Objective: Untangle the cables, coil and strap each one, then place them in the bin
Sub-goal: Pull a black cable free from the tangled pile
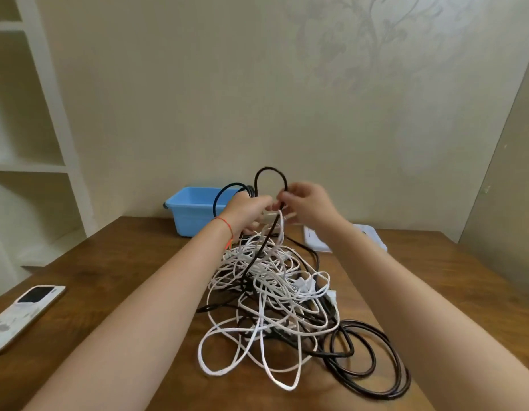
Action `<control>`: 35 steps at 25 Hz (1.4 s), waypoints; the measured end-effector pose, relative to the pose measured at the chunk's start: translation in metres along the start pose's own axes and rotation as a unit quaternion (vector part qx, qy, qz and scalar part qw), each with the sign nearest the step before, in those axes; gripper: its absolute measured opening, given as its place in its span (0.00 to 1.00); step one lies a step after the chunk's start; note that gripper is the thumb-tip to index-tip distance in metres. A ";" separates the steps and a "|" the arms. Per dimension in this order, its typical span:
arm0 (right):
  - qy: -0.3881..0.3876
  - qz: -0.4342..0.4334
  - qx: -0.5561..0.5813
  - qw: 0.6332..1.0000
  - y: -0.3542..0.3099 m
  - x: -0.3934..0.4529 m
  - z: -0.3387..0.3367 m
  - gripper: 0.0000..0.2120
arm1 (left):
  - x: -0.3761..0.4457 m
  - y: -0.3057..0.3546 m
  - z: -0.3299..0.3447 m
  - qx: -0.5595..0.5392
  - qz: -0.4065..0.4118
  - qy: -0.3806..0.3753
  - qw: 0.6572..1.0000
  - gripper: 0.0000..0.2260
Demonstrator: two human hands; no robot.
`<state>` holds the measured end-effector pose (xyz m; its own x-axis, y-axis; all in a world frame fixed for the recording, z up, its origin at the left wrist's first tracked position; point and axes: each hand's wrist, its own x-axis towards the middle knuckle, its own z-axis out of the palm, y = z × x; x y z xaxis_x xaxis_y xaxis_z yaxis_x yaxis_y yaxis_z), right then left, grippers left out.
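A tangle of white cables (266,295) and black cables (373,360) lies in the middle of the wooden table (123,292). Both hands are raised above the far side of the pile. My left hand (248,207) grips white strands lifted from the heap. My right hand (304,203) pinches a black cable (270,172) that arches up in a loop between the hands and runs down into the pile. A light blue bin (192,209) stands at the table's far edge, behind my left hand.
A white remote control (23,314) lies at the table's left edge. A flat white box (316,238) sits behind my right forearm at the far right. White shelves stand to the left, and a wall runs right behind the table.
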<state>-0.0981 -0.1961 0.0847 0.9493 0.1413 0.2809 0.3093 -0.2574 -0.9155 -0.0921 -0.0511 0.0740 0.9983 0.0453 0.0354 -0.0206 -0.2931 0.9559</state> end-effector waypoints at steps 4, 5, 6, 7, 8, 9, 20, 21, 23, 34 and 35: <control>0.107 -0.081 0.010 0.991 -0.022 0.024 -0.017 0.08 | -0.010 -0.019 -0.004 0.045 -0.005 -0.066 0.997 0.10; 0.139 -0.102 -0.026 0.985 -0.021 0.030 -0.021 0.07 | -0.011 -0.021 -0.003 0.052 -0.007 -0.069 0.996 0.10; 0.149 -0.113 -0.078 0.979 -0.018 0.033 -0.024 0.07 | -0.011 -0.023 -0.002 0.049 -0.010 -0.069 0.996 0.14; 0.137 -0.111 -0.140 0.974 -0.012 0.034 -0.025 0.07 | -0.011 -0.025 -0.001 0.032 -0.016 -0.074 0.997 0.16; 0.114 -0.094 -0.187 0.971 -0.003 0.033 -0.026 0.09 | -0.013 -0.026 0.002 0.008 -0.021 -0.088 0.996 0.16; 0.095 -0.066 -0.204 0.972 0.005 0.031 -0.025 0.10 | -0.017 -0.026 0.006 -0.014 -0.022 -0.108 0.994 0.14; 0.107 0.182 0.072 0.975 0.043 0.017 -0.048 0.14 | 0.003 -0.044 0.042 0.000 0.006 -0.048 0.999 0.13; 0.062 0.201 0.032 0.977 0.047 0.012 -0.046 0.14 | 0.006 -0.045 0.041 -0.030 -0.004 -0.050 0.998 0.13; -0.051 0.220 0.041 0.973 0.055 0.002 -0.036 0.09 | 0.004 -0.045 0.039 -0.031 -0.002 -0.097 0.995 0.12; 0.157 0.139 0.085 0.974 0.040 0.019 -0.033 0.06 | -0.007 -0.058 -0.002 0.174 -0.039 -0.217 0.960 0.15; 0.192 0.124 0.065 0.972 0.038 0.024 -0.042 0.07 | -0.007 -0.058 -0.007 0.164 -0.043 -0.231 0.958 0.14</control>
<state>-0.0613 -0.2426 0.0687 0.9529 -0.2820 0.1117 0.0829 -0.1121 -0.9902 -0.0986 -0.0281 0.0203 0.9143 -0.3226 -0.2448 0.0050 -0.5955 0.8034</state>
